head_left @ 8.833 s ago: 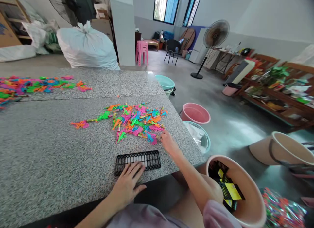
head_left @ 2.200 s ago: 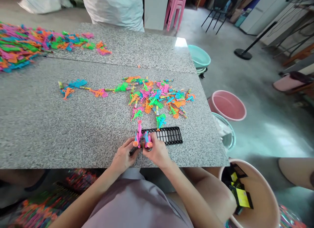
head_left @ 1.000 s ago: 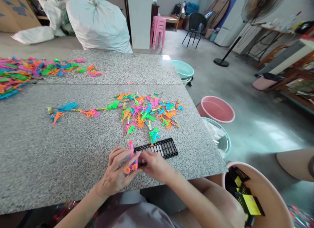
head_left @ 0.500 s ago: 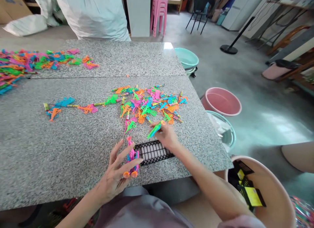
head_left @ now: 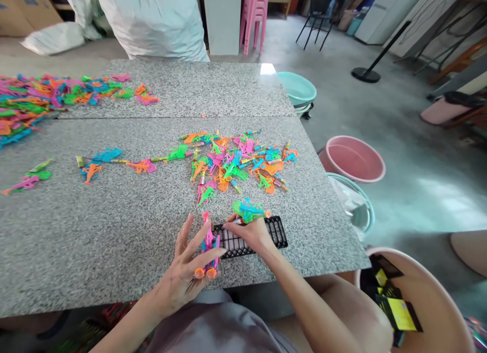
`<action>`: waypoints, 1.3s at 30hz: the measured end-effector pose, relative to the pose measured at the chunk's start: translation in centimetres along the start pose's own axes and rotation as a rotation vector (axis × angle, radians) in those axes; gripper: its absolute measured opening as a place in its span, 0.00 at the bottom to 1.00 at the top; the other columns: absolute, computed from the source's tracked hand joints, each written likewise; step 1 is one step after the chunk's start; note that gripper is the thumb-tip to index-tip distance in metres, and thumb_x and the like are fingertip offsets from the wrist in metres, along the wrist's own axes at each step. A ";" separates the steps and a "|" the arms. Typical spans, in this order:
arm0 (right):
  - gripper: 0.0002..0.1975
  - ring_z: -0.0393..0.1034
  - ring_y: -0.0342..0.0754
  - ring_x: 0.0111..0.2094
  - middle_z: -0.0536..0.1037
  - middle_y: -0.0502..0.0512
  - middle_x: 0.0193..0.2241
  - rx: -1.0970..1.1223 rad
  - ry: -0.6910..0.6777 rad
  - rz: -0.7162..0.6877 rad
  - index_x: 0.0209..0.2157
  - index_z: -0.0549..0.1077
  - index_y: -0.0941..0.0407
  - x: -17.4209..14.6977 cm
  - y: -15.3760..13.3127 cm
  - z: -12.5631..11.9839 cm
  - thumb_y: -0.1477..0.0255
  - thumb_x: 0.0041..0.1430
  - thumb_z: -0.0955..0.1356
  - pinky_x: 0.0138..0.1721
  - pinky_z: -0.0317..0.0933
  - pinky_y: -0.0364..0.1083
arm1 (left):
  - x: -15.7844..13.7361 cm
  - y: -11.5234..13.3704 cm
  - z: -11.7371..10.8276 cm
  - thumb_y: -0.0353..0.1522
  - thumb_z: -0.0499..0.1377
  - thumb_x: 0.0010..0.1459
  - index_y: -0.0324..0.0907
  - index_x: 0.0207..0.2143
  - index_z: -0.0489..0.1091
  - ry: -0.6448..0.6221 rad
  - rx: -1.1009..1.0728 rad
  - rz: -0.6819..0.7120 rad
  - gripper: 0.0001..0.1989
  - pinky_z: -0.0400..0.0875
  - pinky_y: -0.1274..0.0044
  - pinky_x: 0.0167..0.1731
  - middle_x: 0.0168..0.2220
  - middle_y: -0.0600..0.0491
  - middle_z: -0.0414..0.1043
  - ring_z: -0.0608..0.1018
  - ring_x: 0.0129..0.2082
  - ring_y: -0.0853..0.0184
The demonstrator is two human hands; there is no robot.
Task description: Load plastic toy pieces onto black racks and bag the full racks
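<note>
My left hand [head_left: 186, 264] lies over a few pink and blue toy pieces with orange suction-cup ends [head_left: 208, 251] at the left end of a black plastic rack [head_left: 279, 232]. Its fingers are spread, and the thumb crosses over the pieces. Above the rack, my right hand [head_left: 249, 232] pinches a green and blue toy gun [head_left: 248, 210] with an orange suction-cup tip showing on its right side. My fingers partly hide how the toy is gripped. Just beyond is a loose pile of coloured toy guns [head_left: 232, 163], several with patterned sticks.
More toy guns form a large heap [head_left: 45, 97] at the far left. A few lie scattered [head_left: 101, 160] left of the pile. Basins stand right of the table [head_left: 152, 211], one pink [head_left: 353, 160]; a larger tub [head_left: 426, 277] holds black and yellow pieces.
My right hand has moved slightly left and down over the rack, and the green and blue toy gun has turned to lie more level. My left hand stays on the pink pieces. The view has shifted left.
</note>
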State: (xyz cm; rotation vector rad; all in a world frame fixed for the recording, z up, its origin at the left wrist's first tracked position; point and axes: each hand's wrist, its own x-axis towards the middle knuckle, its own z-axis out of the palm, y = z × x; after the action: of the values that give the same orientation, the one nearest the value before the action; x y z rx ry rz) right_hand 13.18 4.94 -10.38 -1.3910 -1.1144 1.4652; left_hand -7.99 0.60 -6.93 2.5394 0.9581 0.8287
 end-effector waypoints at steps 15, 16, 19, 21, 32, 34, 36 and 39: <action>0.07 0.69 0.44 0.28 0.76 0.51 0.30 0.013 0.028 -0.200 0.32 0.70 0.55 -0.6 0.5 0.5 0.66 0.53 0.69 0.30 0.65 0.43 | 0.3 0.4 -0.4 0.33 0.54 0.67 0.45 0.50 0.72 -0.019 0.102 0.007 0.12 0.56 0.44 0.61 0.73 0.46 0.42 0.39 0.71 0.41; 0.08 0.68 0.44 0.28 0.75 0.51 0.30 0.013 0.037 -0.232 0.30 0.69 0.54 -0.5 0.3 0.0 0.66 0.52 0.70 0.30 0.64 0.43 | 0.4 0.4 -0.4 0.33 0.53 0.68 0.45 0.50 0.72 -0.009 0.100 0.011 0.12 0.55 0.44 0.62 0.73 0.46 0.41 0.39 0.71 0.42; 0.14 0.65 0.42 0.27 0.71 0.48 0.27 -0.033 -0.011 -0.268 0.26 0.66 0.54 0.2 -0.3 -1.2 0.64 0.48 0.74 0.28 0.62 0.42 | 0.2 0.2 -0.1 0.33 0.53 0.68 0.45 0.49 0.71 0.012 0.100 0.015 0.11 0.52 0.47 0.64 0.73 0.48 0.40 0.38 0.72 0.44; 0.16 0.67 0.42 0.26 0.72 0.46 0.25 -0.031 -0.093 -0.223 0.30 0.66 0.54 0.9 -0.5 -1.2 0.63 0.47 0.75 0.27 0.63 0.41 | 0.0 0.0 0.2 0.32 0.54 0.67 0.45 0.50 0.72 0.017 0.106 0.012 0.12 0.52 0.48 0.64 0.73 0.48 0.41 0.40 0.72 0.44; 0.16 0.72 0.47 0.28 0.76 0.48 0.26 -0.825 -0.185 -0.434 0.37 0.70 0.55 1.7 -2.3 2.1 0.82 0.46 0.72 0.30 0.58 0.42 | 0.3 0.4 -0.1 0.33 0.54 0.68 0.49 0.56 0.69 0.007 0.132 -0.002 0.15 0.56 0.47 0.63 0.70 0.47 0.52 0.41 0.72 0.46; 0.17 0.70 0.47 0.26 0.75 0.48 0.25 -0.912 -0.225 -0.423 0.41 0.70 0.55 1.7 -3.0 2.3 0.82 0.48 0.70 0.28 0.55 0.42 | 0.4 0.2 -0.3 0.32 0.54 0.68 0.49 0.57 0.68 0.012 0.152 0.024 0.17 0.53 0.49 0.65 0.67 0.48 0.60 0.42 0.72 0.49; 0.15 0.69 0.47 0.24 0.75 0.48 0.24 -0.955 -0.256 -0.427 0.41 0.70 0.55 1.7 -3.4 2.4 0.81 0.50 0.69 0.26 0.52 0.42 | 0.5 -0.3 -0.4 0.32 0.54 0.67 0.48 0.58 0.68 0.021 0.161 0.080 0.17 0.49 0.52 0.67 0.64 0.49 0.66 0.43 0.72 0.52; 0.14 0.69 0.47 0.25 0.75 0.49 0.25 -0.933 -0.254 -0.470 0.42 0.69 0.54 1.6 -3.0 2.5 0.79 0.53 0.68 0.27 0.52 0.42 | 0.4 -1.0 -0.3 0.33 0.54 0.68 0.44 0.57 0.68 -0.017 0.140 0.127 0.17 0.45 0.55 0.68 0.61 0.48 0.69 0.48 0.72 0.54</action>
State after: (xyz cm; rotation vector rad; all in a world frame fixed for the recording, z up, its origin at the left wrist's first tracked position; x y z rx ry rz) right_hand 10.55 7.19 -7.99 -1.3696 -2.2883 0.7867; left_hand -8.47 1.61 -7.00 2.7466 0.8855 0.7991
